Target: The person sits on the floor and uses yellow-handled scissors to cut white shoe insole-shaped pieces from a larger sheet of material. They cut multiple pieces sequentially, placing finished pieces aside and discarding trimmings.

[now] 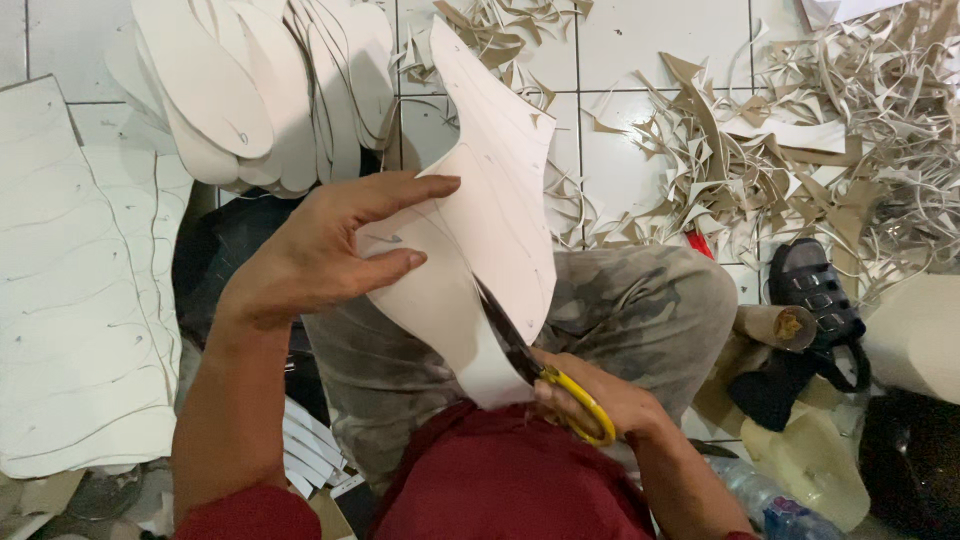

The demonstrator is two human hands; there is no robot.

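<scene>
Head view shows the left hand point(330, 250) pinching a white sheet point(480, 240) at its left edge, thumb on top, fingers spread along it, holding it up over the lap. The right hand point(590, 400), fingers closed through yellow handles, works scissors point(525, 355) whose blades bite into the sheet's lower edge, pointing up and left. The sheet's long axis runs away from the body, toward the floor's scraps point(800, 150). Cut soles point(260, 90) lie stacked beyond the left hand.

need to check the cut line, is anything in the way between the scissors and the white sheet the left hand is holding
Nothing visible. The scissors in the right hand already bite into the white sheet; the left hand grips it up and to the side of the blades.
</scene>
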